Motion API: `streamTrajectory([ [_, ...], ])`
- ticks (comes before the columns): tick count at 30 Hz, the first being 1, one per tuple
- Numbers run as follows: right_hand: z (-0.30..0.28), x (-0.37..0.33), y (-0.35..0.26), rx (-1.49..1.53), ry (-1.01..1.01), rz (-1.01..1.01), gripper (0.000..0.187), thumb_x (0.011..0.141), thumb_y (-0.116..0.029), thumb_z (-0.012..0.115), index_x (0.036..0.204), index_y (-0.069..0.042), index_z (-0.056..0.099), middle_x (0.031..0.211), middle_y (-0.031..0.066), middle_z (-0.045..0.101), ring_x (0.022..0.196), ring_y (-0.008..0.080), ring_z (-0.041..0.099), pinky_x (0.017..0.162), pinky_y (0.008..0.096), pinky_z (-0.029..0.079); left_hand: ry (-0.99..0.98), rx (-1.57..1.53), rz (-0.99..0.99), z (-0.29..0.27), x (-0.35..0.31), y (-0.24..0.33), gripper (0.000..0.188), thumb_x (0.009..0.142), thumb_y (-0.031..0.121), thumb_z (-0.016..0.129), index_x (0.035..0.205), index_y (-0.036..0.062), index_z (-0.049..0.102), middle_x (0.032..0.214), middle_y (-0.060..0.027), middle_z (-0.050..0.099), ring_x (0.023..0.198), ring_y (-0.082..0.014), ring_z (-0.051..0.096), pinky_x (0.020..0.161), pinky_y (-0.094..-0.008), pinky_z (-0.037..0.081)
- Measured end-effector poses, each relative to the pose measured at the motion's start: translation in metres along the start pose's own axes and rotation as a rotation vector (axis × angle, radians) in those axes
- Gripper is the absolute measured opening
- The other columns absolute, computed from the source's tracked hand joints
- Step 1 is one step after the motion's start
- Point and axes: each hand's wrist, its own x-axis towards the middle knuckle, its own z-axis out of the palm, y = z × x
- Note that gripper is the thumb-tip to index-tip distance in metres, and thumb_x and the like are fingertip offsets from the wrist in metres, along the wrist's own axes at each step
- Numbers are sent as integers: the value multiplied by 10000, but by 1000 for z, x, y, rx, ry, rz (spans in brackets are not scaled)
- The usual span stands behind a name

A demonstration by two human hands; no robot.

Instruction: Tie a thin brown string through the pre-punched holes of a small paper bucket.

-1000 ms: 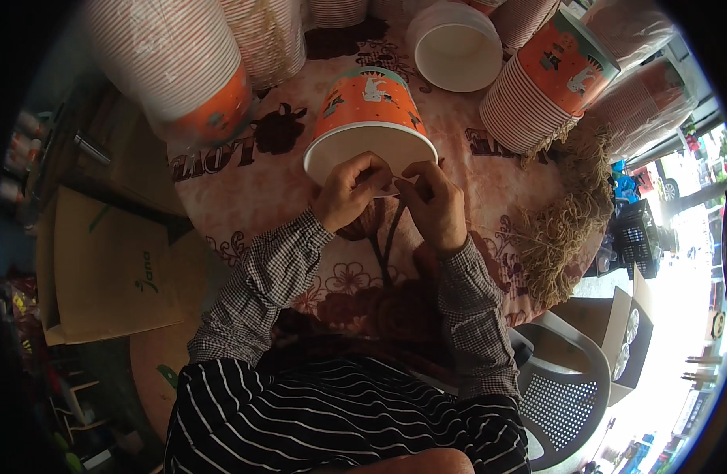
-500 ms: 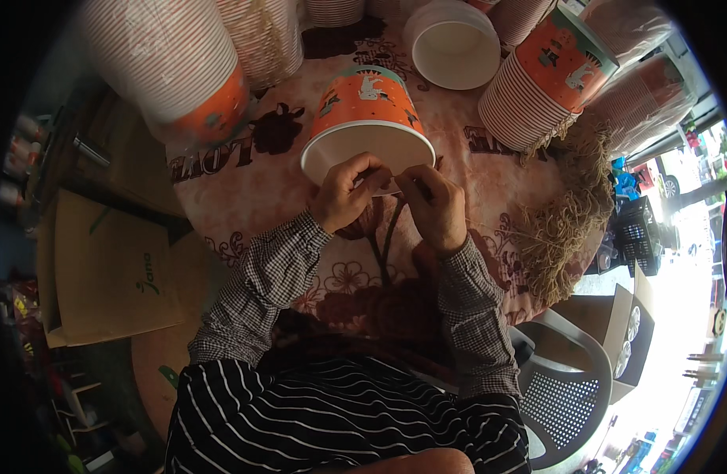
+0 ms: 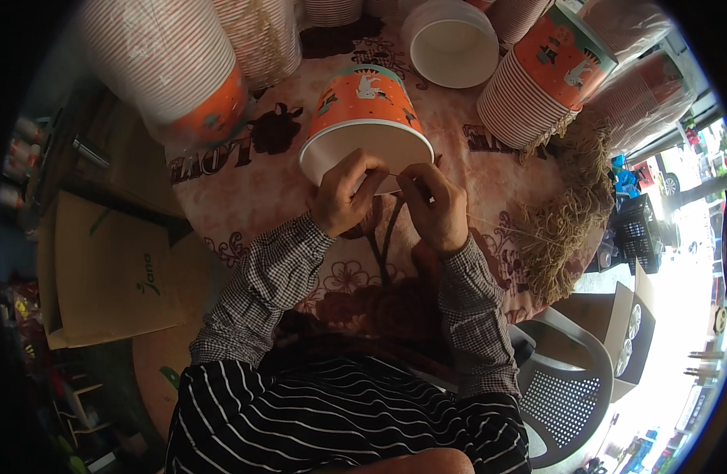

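Observation:
A large orange paper tub [image 3: 363, 103] with teal trim and printed figures lies tipped on the table, its wide white mouth facing me. Just in front of the rim, my left hand [image 3: 347, 193] pinches a thin strand of twine [image 3: 392, 174] between thumb and finger. A short distance to the right, my right hand [image 3: 438, 207] is closed in a pinch on the same strand, which spans the small gap between the fingertips. A faint length seems to trail from the right hand toward the loose twine on the right. The fingers partly cover the tub's mouth.
Tall stacks of paper tubs in plastic [image 3: 162, 63] stand at the far left; another stack [image 3: 529, 95] leans at the right. A white tub [image 3: 454, 51] sits behind. Tangled twine [image 3: 557, 229] hangs over the table's right edge. A cardboard box [image 3: 114, 272] and a grey chair [image 3: 565, 395] flank me.
The fingertips have drawn slightly apart, the right hand shifting a little to the right, so the strand between them shows more clearly. The tub stays in place.

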Motion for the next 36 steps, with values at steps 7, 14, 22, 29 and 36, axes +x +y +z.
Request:
streamTrajectory([
  [7,-35,7,12,539,159,100,74,904,-110,578,894,-36,577,703,15,558,606,105,553,553,232,453,-56,5,-33,0,-5,-7,179,803,-25,637,955,5,546,879,-110,599,819,-261,622,698,-321,502],
  [14,-10,11,69,1224,222,514,58,933,-129,532,921,-90,573,921,65,635,826,189,629,743,342,533,-186,321,-8,15,-8,-3,448,760,104,717,1147,44,499,1053,-110,586,998,-300,577,843,-383,502],
  [22,7,5,35,1378,-168,389,96,967,-150,489,989,-95,565,1319,77,503,1047,177,560,869,347,470,-130,402,20,11,-4,-11,391,824,34,588,1207,13,513,1126,-166,586,1020,-346,580,846,-374,502],
  [29,3,12,36,1279,47,243,60,938,-109,541,937,-64,581,1278,86,528,1108,176,545,934,324,457,12,-5,-98,27,32,8,298,880,37,578,1168,-35,556,1091,-151,626,956,-213,631,803,-296,499],
  [36,7,9,43,1262,63,375,92,957,-139,503,972,-73,565,1288,130,518,1173,231,520,982,362,429,137,-483,-377,20,12,-5,357,893,23,546,1236,-59,488,1174,-106,565,1081,-164,541,928,-278,429],
])
